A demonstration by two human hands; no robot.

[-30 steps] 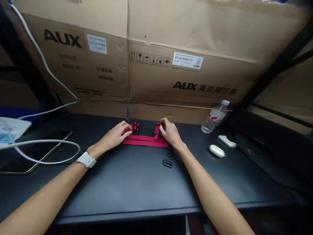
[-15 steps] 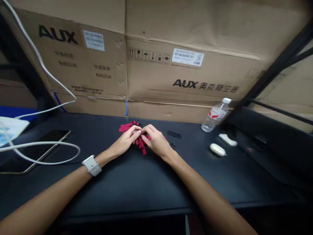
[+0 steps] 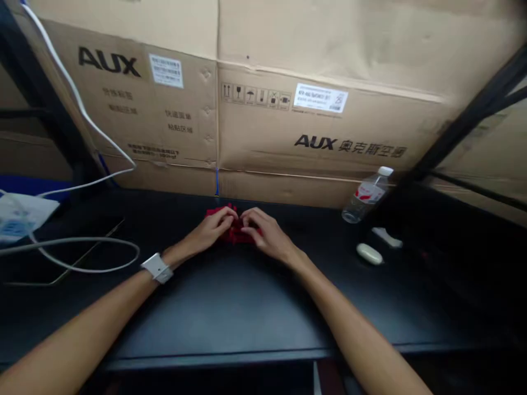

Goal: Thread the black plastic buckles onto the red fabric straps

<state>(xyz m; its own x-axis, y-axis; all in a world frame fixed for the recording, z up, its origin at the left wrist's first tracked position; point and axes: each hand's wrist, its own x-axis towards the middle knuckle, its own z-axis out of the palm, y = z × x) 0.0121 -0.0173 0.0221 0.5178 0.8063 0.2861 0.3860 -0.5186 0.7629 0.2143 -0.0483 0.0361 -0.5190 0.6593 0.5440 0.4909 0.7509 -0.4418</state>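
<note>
A small pile of red webbing straps [image 3: 236,236] lies on the black tabletop, partly covered by my fingers. My left hand [image 3: 214,226], with a white watch band [image 3: 157,268] at the wrist, is closed in a pinch at the left side of the straps. From the right, my right hand [image 3: 269,235] curls its thumb and fingers in over the same pile. The fingertips of both hands are near each other with a narrow gap between them. Fine detail of what sits between the fingertips is dark and blurred.
Large cardboard boxes [image 3: 263,131] stand behind the black table [image 3: 214,312]. On the right are a plastic bottle [image 3: 368,196], a white oval case [image 3: 369,254] and a white piece [image 3: 387,237]. A white cable [image 3: 102,270] loops over a phone at left, near a white packet [image 3: 28,214].
My fingertips have moved slightly apart, and the strap end that hung toward me is no longer seen. The picture is darker, hiding the small black buckles right of my hand.
</note>
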